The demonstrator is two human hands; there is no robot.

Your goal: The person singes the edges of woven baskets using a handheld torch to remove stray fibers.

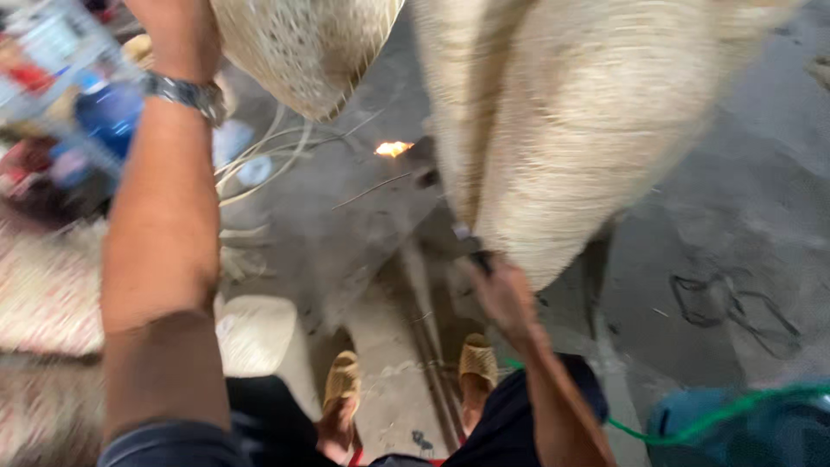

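From the head view, a big woven basket [571,130] hung tipped over the concrete floor [743,216], above the sandalled feet. The right hand [500,294] sat at its lower edge, fingers closed on a dark tool [471,246] touching the weave. The left hand [177,35], wristwatch [186,93] below it, reached up beside the rim; its fingers were cropped, grip unclear.
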